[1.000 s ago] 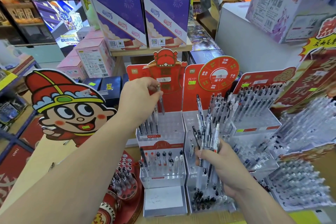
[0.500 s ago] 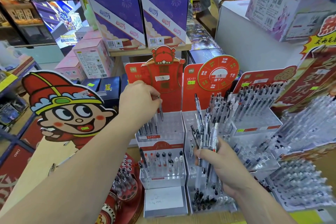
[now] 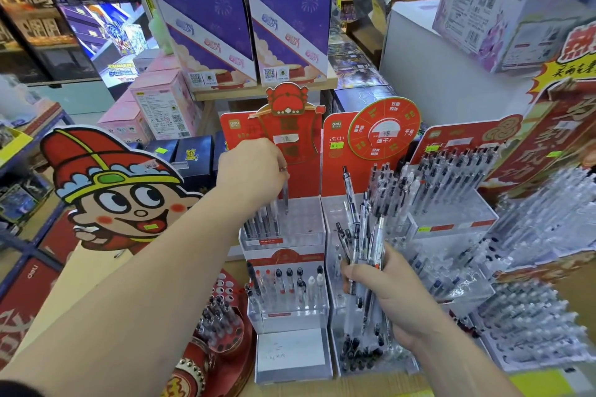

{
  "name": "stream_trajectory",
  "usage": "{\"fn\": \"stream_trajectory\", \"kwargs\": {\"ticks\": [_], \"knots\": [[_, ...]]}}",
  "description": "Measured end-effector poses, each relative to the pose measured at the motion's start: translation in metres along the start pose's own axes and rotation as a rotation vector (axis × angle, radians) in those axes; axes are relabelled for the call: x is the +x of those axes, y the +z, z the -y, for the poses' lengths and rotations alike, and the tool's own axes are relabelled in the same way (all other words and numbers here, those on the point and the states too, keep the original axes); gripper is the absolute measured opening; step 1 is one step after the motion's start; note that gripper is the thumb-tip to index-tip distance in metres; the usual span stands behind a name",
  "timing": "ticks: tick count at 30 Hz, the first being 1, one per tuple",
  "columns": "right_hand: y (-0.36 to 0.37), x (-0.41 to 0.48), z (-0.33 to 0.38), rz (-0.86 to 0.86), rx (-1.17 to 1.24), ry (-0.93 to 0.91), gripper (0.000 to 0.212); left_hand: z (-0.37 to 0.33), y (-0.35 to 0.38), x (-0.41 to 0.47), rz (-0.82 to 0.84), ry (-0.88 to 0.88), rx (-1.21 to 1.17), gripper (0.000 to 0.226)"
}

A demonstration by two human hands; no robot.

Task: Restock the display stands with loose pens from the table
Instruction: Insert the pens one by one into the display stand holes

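The stands (image 3: 308, 179) have red backboards over clear tiers; the pens (image 3: 371, 240) are clear with black parts, the lone pen (image 3: 285, 196) grey. The cutout (image 3: 109, 190) wears a red hat with yellow bands, a green gem and blue scallops. The boxes (image 3: 213, 26) are purple with a white diagonal stripe and faint fireworks.

The wooden table (image 3: 322, 390) carries pen display stands (image 3: 292, 316), perhaps a cartoon cutout (image 3: 113, 190).

- "deli" logo, white, in the top corner of the left backboard (image 3: 234, 135).
- "deli" and "连中" on the middle backboard (image 3: 335, 167).
- "速干!" at the centre of the round sign (image 3: 385, 113).
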State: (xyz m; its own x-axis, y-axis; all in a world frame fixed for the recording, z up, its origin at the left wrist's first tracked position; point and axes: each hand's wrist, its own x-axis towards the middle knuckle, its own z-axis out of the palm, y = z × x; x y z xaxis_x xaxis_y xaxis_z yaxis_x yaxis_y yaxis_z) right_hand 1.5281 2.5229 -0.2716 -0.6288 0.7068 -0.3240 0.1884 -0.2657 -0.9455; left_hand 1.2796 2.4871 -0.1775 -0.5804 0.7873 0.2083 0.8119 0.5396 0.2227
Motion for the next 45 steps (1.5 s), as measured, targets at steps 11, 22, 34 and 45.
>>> {"fn": "stream_trajectory", "kwargs": {"ticks": [11,22,34,45], "knots": [[0.001,-0.006,-0.002,0.001,0.054,-0.023,0.075,-0.002,-0.002,0.002,0.039,-0.053,-0.005,0.014],[0.004,-0.013,-0.002,0.010,0.034,0.003,0.065,-0.001,0.009,0.004,0.024,-0.010,0.117,0.017],[0.006,-0.023,0.001,0.065,0.087,-0.005,0.086,-0.009,-0.014,-0.042,-0.275,0.153,-0.084,0.024],[0.020,-0.018,0.001,0.201,-0.025,-0.051,0.025,-0.040,0.023,-0.140,0.097,-0.213,-0.903,0.015]]}}
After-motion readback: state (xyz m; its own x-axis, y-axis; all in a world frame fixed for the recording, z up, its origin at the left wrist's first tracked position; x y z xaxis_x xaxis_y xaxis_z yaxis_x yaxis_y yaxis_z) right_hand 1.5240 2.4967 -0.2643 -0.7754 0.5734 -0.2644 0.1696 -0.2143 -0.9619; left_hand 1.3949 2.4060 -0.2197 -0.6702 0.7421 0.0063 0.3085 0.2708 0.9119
